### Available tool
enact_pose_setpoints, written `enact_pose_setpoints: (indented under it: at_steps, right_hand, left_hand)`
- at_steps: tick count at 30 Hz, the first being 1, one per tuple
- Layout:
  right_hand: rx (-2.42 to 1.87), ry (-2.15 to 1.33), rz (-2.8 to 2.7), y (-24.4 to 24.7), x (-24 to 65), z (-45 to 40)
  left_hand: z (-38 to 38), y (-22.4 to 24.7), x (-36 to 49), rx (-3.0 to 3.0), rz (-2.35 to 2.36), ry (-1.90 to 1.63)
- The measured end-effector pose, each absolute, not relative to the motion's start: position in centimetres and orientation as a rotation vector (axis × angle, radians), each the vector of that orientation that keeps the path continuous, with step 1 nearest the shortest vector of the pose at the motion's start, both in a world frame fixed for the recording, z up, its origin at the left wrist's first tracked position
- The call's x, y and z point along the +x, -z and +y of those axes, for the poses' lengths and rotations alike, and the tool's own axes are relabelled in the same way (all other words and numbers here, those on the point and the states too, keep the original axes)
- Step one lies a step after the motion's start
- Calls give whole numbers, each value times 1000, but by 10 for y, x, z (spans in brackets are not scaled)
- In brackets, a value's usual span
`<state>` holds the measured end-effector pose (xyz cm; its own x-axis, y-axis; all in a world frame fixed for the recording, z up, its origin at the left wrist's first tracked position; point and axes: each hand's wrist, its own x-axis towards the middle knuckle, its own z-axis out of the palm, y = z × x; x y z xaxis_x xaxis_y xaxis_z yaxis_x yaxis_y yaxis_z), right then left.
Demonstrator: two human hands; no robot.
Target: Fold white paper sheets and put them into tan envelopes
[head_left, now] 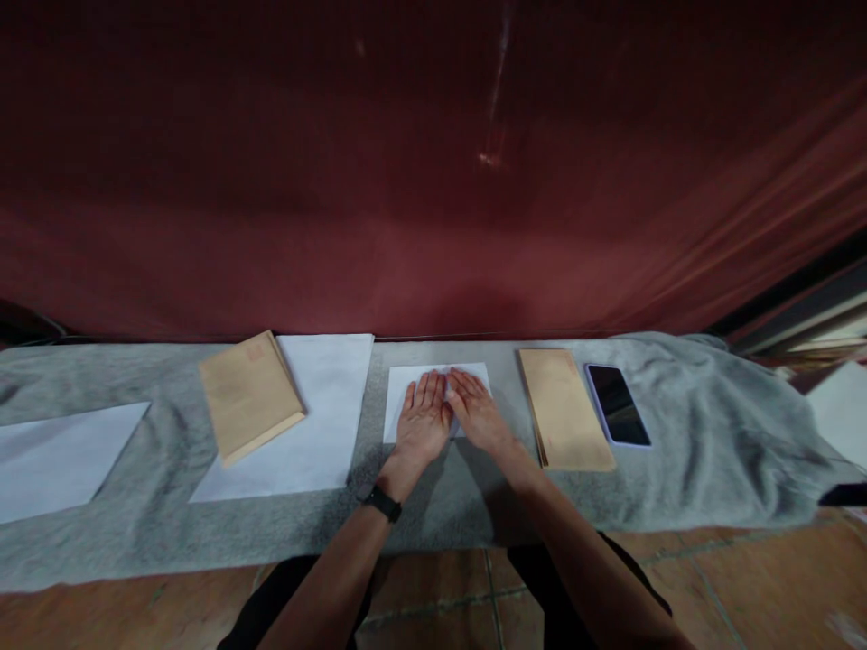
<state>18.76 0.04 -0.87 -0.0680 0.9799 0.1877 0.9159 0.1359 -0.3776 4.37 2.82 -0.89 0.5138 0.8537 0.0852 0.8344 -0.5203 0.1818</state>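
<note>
A white sheet of paper, apparently folded, lies on the grey cloth in front of me. My left hand rests flat on it with fingers stretched out and a dark band on the wrist. Close beside it, my right hand also lies flat on the paper, its fingers extended. The two hands touch or nearly touch at the thumbs, and they cover the middle of the sheet. Neither hand grasps anything.
To the left, brown envelopes lie on larger white paper; another white sheet is farther left. More brown envelopes and a phone lie to the right. A dark red curtain hangs behind the grey cloth.
</note>
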Motion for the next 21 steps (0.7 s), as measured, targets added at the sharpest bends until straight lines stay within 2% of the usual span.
enact_pose_setpoints:
  at_steps: [12,21]
  right_hand:
    - [-1834,-300,-2101,4,179,-5]
    - [-1819,-233,-2097,6,177,-7]
  left_hand:
    - [43,9,31,2636,1375,-344]
    - [54,1,24,2700,1348,-285]
